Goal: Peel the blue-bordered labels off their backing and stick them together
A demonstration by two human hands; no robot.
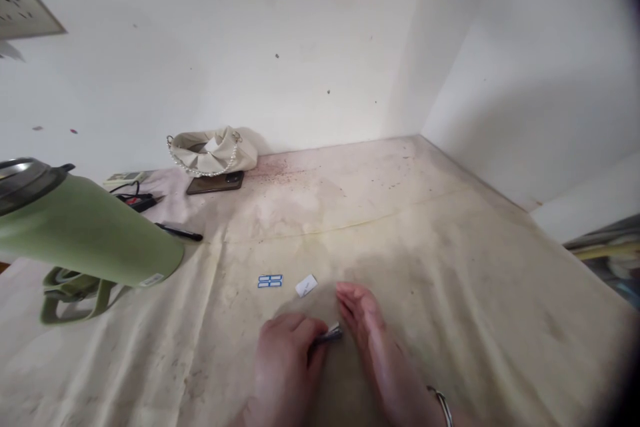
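Low in the middle of the view, my left hand (284, 365) is closed on a small silvery dark object (332, 333), which sticks out to the right between thumb and forefinger. Its exact kind I cannot make out. Just right of it, my right hand (377, 350) stands on edge, fingers straight and together, palm facing the object without touching it. Beyond the hands lie a small white paper slip (306, 285) and a blue-edged label sheet (271, 281), flat on the cloth.
A large green bottle (95, 233) with a strap (75, 300) stands at the left. Behind are a black pen (179, 233), dark cables (135, 200), a phone (215, 183) and a cream pearl-handled bag (245, 150). A creased beige cloth (450, 267) covers the table; walls bound it.
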